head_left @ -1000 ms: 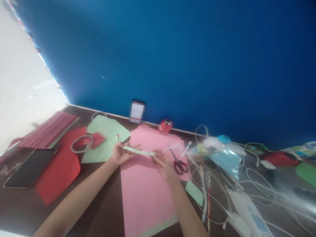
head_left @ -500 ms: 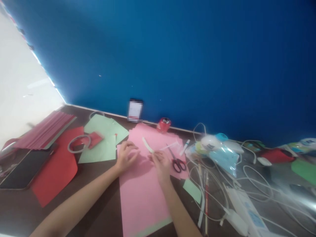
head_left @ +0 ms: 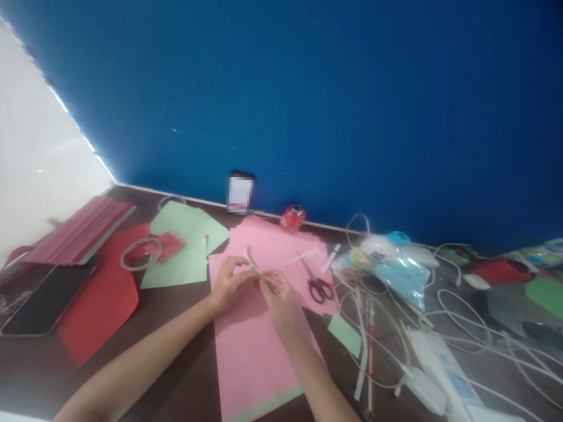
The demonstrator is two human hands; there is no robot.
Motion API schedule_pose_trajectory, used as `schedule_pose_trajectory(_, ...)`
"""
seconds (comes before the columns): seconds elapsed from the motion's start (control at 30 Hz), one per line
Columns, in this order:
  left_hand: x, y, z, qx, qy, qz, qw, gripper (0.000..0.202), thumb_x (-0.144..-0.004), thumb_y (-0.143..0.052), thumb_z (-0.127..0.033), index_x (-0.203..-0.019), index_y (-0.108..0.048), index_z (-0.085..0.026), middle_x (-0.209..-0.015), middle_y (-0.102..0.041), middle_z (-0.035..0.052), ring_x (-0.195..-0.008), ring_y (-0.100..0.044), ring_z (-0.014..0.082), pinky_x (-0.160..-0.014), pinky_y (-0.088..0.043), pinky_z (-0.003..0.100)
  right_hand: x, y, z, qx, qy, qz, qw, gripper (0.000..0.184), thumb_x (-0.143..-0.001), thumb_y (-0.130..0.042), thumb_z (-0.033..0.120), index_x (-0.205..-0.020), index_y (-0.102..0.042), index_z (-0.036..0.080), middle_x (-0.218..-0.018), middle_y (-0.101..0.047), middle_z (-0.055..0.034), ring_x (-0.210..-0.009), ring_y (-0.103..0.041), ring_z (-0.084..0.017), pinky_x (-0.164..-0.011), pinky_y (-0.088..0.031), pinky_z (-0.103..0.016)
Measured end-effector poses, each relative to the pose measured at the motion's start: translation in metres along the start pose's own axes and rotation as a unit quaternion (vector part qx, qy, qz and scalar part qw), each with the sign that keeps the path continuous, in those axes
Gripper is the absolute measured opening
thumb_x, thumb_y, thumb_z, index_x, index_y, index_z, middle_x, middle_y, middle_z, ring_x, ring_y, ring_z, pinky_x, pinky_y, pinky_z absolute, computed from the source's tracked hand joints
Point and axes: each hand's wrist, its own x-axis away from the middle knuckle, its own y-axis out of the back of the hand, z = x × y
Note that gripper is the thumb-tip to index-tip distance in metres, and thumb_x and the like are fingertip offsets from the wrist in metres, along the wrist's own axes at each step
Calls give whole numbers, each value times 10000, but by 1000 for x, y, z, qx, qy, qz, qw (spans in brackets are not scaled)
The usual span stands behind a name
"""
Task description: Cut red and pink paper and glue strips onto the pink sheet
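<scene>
Narrow pale paper strip (head_left: 252,265) apparently cut already; pinched in fingertips of left hand (head_left: 227,285) and right hand (head_left: 278,293), over pink paper sheets (head_left: 255,351). Free end curved toward 11 o'clock, not yet fastened; whether fold has been made under fingertips cannot be told. From hands: black-handled scissors (head_left: 320,288) laid unheld at 3 o'clock, green offcut (head_left: 345,335) at 4, pleated pink paper (head_left: 79,231) between 9 and 10.
</scene>
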Motion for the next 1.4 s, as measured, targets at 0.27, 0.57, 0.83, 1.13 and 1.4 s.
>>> schedule_pose_trajectory(0.27, -1, -1, -4, -25, -4, 46, 999, 155, -731, -647, -217, -863, -714, -262, -1020, -601, 108, -964, -467, 263, -917, -274, 368, 2, 0, -7, 86, 46, -24, 995, 118, -754, -589, 273, -841, -559, 200, -807, -661, -31, -768, -644, -168, -701, -506, -268)
schedule_pose_trajectory(0.57, -2, 0, -7, -230, -143, 78, 959, 151, -851, -492, -182, -881, -636, -218, -1052, -594, 98, -947, -497, 234, -825, -338, 359, 4, 2, -12, 176, 82, -26, 981, 140, -765, -523, 268, -880, -577, 209, -863, -687, -41, -818, -655, -179, -741, -510, -286)
schedule_pose_trajectory(0.83, -2, -4, -2, -333, -219, 46, 916, 99, -870, -460, -153, -867, -555, -178, -1037, -575, 97, -894, -497, 192, -774, -393, 335, 8, -8, 18, 186, -9, -65, 980, 151, -742, -534, 335, -815, -561, 206, -696, -686, -29, -667, -649, -200, -601, -495, -272)
schedule_pose_trajectory(1.13, -6, -2, -2, -269, -167, 2, 949, 114, -885, -404, -137, -921, -502, -182, -1024, -534, 89, -955, -494, 187, -830, -416, 351, 3, -2, 10, 92, -30, -75, 992, 265, -700, -620, 390, -841, -555, 175, -693, -663, -26, -664, -619, -176, -591, -454, -249)
schedule_pose_trajectory(1.4, -5, 0, 1, -209, -116, 3, 971, 129, -872, -375, -123, -925, -473, -187, -1021, -513, 86, -1004, -490, 193, -878, -418, 376, 2, -1, 8, 60, -35, -80, 994, 237, -688, -632, 354, -827, -560, 175, -599, -631, -8, -598, -596, -166, -536, -437, -243)
